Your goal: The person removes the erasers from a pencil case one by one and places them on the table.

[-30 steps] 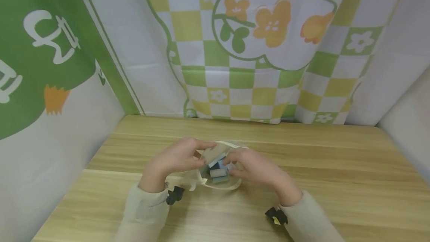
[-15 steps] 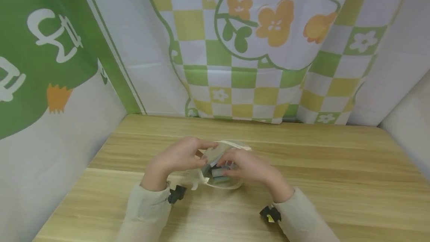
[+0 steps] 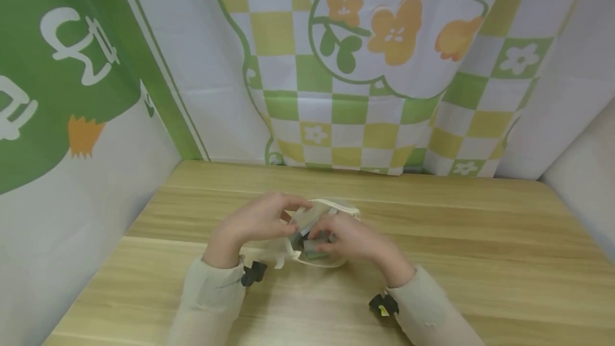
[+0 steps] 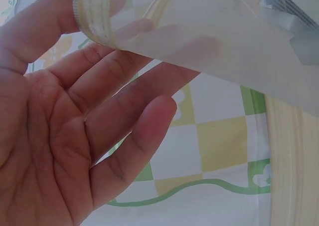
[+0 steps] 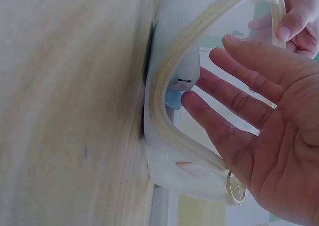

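Note:
A see-through pouch with a cream zipped rim (image 3: pixel 324 265) stands on the table, its mouth up. On the left side of its mouth, my left hand (image 3: pixel 257 220) pinches the rim, its thumb on one side and fingers showing through the film (image 4: pixel 239 46). From the right, my right hand (image 3: pixel 353 236) reaches into the mouth, thumb and fingers spread around the end of a small grey-green block (image 3: pixel 313 248). In the right wrist view, the fingertips of the right hand (image 5: pixel 269 111) are right at a white item (image 5: pixel 188 69) with a small black mark, above a blue piece (image 5: pixel 173 99).
The wooden table (image 3: pixel 471 260) stretches out on both sides of the pouch. Behind it hangs a checked, flowered curtain (image 3: pixel 348 108), with a green and white cloth (image 3: pixel 57 95) on the left. A black wrist mount (image 3: pixel 383 305) sits by the right sleeve.
My right hand has moved left and deeper into the pouch, its fingers coming over the grey-green block and covering the blue piece. The left hand stays on the rim.

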### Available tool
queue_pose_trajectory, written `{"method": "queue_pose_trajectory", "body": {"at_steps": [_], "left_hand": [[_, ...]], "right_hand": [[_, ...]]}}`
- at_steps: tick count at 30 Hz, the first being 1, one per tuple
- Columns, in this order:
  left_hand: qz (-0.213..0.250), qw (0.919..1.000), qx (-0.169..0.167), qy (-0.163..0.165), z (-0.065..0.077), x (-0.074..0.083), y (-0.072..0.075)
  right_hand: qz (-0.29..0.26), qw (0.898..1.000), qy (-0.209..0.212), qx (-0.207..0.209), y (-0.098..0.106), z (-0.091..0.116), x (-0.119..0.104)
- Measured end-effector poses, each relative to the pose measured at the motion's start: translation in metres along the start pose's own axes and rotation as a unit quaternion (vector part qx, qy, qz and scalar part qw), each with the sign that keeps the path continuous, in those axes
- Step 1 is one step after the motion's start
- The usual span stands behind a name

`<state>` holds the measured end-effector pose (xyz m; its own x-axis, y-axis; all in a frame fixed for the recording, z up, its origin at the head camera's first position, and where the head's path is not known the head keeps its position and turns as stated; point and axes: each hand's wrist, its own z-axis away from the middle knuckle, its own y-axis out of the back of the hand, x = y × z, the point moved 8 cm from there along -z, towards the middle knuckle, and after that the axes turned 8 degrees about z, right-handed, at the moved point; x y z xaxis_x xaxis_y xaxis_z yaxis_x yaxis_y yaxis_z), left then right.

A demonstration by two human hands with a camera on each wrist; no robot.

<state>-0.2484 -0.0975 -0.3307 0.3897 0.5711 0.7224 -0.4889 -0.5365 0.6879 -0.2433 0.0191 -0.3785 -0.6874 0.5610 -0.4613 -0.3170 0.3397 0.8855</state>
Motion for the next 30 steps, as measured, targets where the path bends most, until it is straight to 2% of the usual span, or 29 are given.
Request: {"method": "queue_pose_trajectory", "body": {"at_steps": [8, 15, 30], "left_hand": [[0.004, 1.0, -0.003, -0.002, 0.0, 0.002, 0.0], [0.008, 1.0, -0.006, 0.001, 0.0, 0.003, 0.0], [0.001, 1.0, -0.004, 0.007, 0.001, 0.002, -0.002]], "right_hand": [[0.006, 1.0, -0.001, -0.004, -0.002, 0.0, 0.0], [0.034, 0.999, 0.004, -0.007, -0.006, -0.002, 0.003], [0.021, 1.0, -0.004, -0.014, -0.011, -0.003, 0.004]]}}
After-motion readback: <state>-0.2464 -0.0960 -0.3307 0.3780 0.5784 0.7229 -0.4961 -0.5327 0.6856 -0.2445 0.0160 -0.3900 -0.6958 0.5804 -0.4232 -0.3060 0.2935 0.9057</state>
